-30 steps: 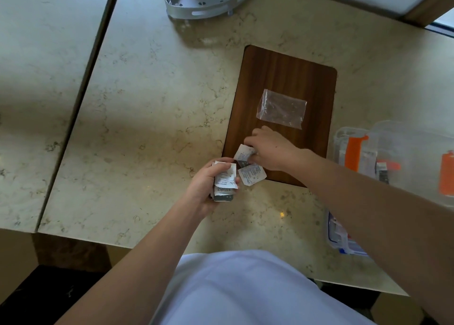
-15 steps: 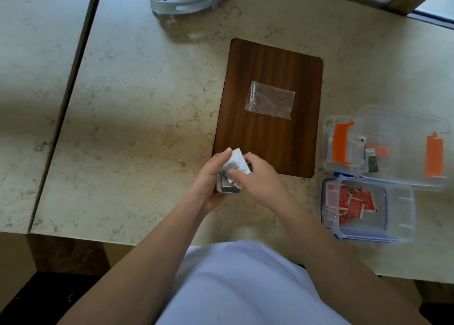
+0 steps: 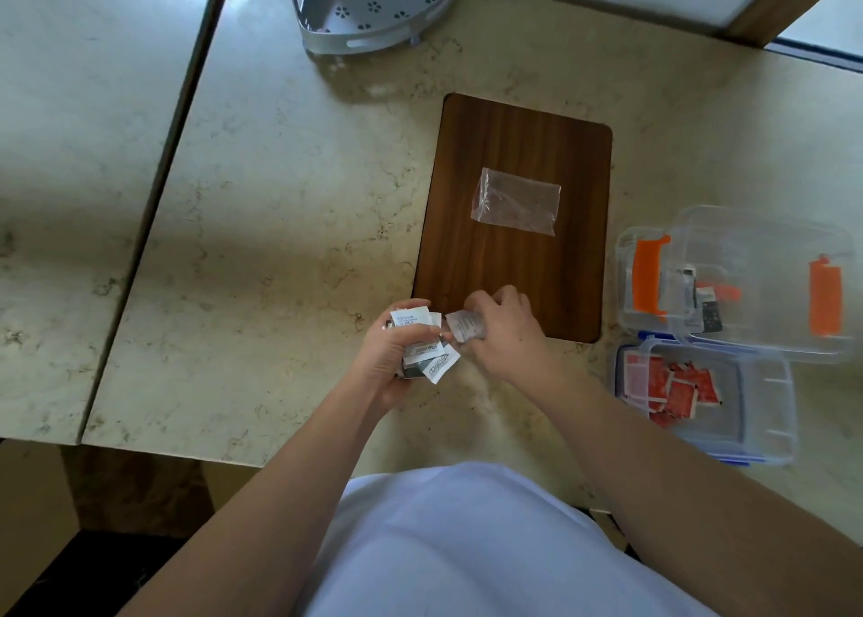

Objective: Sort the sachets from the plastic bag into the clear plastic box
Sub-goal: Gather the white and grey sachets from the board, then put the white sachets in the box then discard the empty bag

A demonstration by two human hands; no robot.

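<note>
Near counter edge, hands: both hands meet just in front of the wooden board's [image 3: 513, 224] near edge, over the marble countertop [image 3: 289, 187].
Left hand [image 3: 387, 355]: fingers curled tight round a bunch of white sachets [image 3: 422, 343] with dark print; several stick out fanned between thumb and fingers, one corner hangs low on the right side.
Right hand [image 3: 506, 324]: fingertips pinched on a single white sachet [image 3: 464, 327], blurred, held just beside the left hand's bunch; touching it or not, cannot tell.
Plastic bag [image 3: 516, 201]: clear, flat, lying on the middle of the board, well apart from both hands; looks see-through with nothing clear inside.
Clear plastic box [image 3: 766, 411]: blue-rimmed, on the countertop right of the board's near corner, open; red sachets [image 3: 672, 390] piled in its left part, right part bare.
Second container [image 3: 747, 285]: clear, with orange clips, just behind the blue-rimmed box, their edges overlapping; small dark and white items inside, too unclear to name.
Rack [image 3: 369, 9]: grey metal, flower-shaped cut-outs, at the far edge of the countertop, well apart from the board.
Person: white shirt [image 3: 457, 546] at bottom, bare forearms reaching forward.
</note>
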